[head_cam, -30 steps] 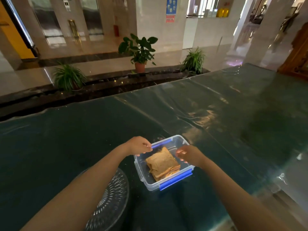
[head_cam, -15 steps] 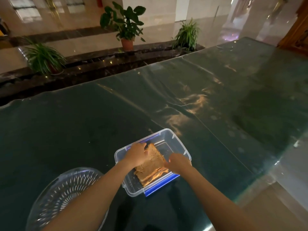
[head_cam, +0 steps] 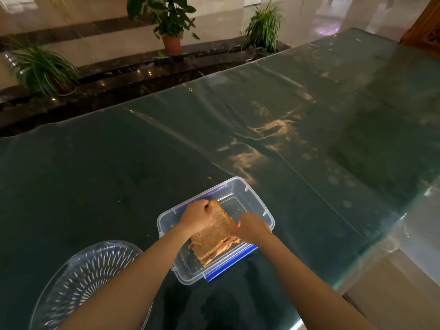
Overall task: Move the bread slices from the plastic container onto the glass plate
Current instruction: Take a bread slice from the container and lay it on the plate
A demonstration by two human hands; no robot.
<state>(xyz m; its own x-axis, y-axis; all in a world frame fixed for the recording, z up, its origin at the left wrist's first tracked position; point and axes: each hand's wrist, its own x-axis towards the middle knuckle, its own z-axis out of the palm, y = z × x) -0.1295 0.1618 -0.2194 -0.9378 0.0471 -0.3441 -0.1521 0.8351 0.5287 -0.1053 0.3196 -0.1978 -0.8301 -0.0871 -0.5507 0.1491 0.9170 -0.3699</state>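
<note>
A clear plastic container point(head_cam: 252, 198) with blue clips stands on the dark green table. A stack of brown bread slices point(head_cam: 214, 236) lies inside it. My left hand point(head_cam: 196, 216) grips the far left edge of the top slice. My right hand point(head_cam: 250, 226) pinches that slice's right edge. The top slice is tilted, its far end raised off the stack. The ribbed glass plate point(head_cam: 81, 279) sits to the left of the container, near me, partly under my left forearm.
The table point(head_cam: 285, 139) is covered with shiny, wrinkled film. Its right edge point(head_cam: 381, 239) drops off close to the container. Beyond the far edge a dark ledge holds potted plants point(head_cam: 166, 22).
Both hands went from the container's rim into the container and took hold of the top slice, lifting its far end. The view tilted downward, bringing the plate more into view.
</note>
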